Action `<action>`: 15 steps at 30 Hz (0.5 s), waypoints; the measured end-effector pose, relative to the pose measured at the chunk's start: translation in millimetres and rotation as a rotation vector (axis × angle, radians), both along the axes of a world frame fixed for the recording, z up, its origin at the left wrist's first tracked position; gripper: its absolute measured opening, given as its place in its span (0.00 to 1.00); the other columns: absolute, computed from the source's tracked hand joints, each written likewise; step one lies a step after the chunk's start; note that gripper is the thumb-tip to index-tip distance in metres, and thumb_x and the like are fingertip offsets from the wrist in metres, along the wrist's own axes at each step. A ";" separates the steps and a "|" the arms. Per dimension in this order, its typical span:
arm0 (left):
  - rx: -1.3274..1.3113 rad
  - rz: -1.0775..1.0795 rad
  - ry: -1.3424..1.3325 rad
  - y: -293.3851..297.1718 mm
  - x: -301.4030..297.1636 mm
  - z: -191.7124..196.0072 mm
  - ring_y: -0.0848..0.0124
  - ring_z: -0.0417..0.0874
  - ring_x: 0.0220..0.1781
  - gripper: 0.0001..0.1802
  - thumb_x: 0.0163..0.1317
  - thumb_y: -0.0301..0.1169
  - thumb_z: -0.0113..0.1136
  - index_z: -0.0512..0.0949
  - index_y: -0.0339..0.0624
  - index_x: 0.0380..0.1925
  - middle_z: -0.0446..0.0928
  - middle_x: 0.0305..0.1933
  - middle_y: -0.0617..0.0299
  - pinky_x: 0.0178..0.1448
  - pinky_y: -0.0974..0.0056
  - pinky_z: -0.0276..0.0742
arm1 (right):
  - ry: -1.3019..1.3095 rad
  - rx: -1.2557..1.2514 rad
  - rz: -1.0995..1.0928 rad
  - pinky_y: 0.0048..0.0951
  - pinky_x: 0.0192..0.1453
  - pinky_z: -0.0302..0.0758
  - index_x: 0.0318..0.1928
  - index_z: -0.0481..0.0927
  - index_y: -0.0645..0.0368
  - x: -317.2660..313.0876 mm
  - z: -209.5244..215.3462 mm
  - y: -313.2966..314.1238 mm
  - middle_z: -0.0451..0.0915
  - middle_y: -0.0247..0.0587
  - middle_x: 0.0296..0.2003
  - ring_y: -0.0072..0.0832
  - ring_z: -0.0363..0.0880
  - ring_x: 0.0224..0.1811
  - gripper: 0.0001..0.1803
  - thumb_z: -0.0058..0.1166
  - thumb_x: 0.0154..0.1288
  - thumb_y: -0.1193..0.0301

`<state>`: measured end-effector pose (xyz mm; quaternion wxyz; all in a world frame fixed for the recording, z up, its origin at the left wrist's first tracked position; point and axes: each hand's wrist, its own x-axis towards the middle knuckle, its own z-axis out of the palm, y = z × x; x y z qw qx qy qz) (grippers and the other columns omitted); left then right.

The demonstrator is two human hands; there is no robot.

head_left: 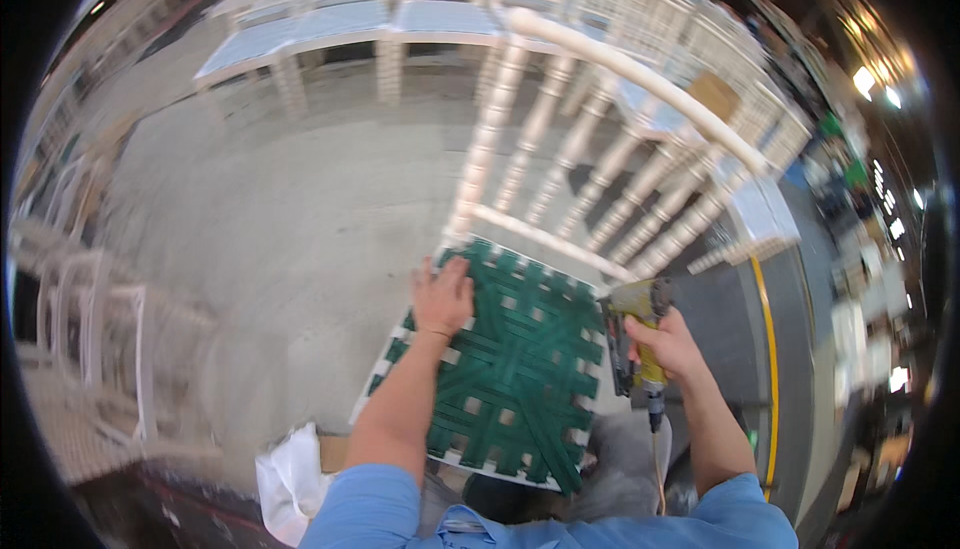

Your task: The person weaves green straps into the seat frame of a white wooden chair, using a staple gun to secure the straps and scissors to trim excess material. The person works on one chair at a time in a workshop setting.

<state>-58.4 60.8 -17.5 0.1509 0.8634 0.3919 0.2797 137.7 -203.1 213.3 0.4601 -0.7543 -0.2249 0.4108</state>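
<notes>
In front of me stands a whitish wooden chair, its spindled backrest (pixel 590 164) at the far side. Woven green webbing (pixel 505 334) covers the seat frame, with small gaps between the strips. My left hand (pixel 443 297) lies on the webbing near the far left corner, fingers stretched out and holding nothing. My right hand (pixel 672 341) is closed around the grip of a yellow and black pneumatic staple gun (pixel 640 301). The gun is beside the seat's far right corner; I cannot tell whether its nose touches the frame. A hose (pixel 661 449) runs down from its handle.
Rows of similar pale chairs (pixel 345 24) stand across the back, some with light blue seat covers. More chair frames (pixel 95 329) are at the left. A white bag (pixel 290 479) sits on the floor at lower left. A yellow line (pixel 768 349) marks the floor at right.
</notes>
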 end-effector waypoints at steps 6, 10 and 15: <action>0.188 -0.069 0.113 31.7 1.3 7.2 0.42 0.84 0.45 0.21 0.76 0.43 0.44 0.82 0.44 0.53 0.85 0.43 0.44 0.53 0.39 0.74 | -0.298 -0.257 -0.542 0.27 0.24 0.75 0.49 0.79 0.60 -21.4 95.1 -236.5 0.81 0.34 0.32 0.21 0.77 0.22 0.16 0.67 0.69 0.64; -0.065 -0.036 -0.043 16.6 -0.6 50.2 0.37 0.80 0.52 0.26 0.79 0.44 0.42 0.83 0.36 0.55 0.83 0.50 0.37 0.61 0.40 0.74 | -0.262 -0.319 -0.934 0.26 0.25 0.73 0.50 0.80 0.60 -72.3 99.9 -371.5 0.82 0.34 0.33 0.22 0.78 0.25 0.18 0.67 0.69 0.61; -0.360 -0.260 -0.327 -90.9 -32.9 68.9 0.50 0.86 0.47 0.22 0.80 0.39 0.47 0.82 0.30 0.51 0.86 0.46 0.47 0.56 0.54 0.80 | -0.092 -0.234 -1.125 0.27 0.24 0.73 0.51 0.82 0.60 -105.0 47.3 -468.0 0.81 0.35 0.35 0.25 0.78 0.24 0.18 0.67 0.69 0.61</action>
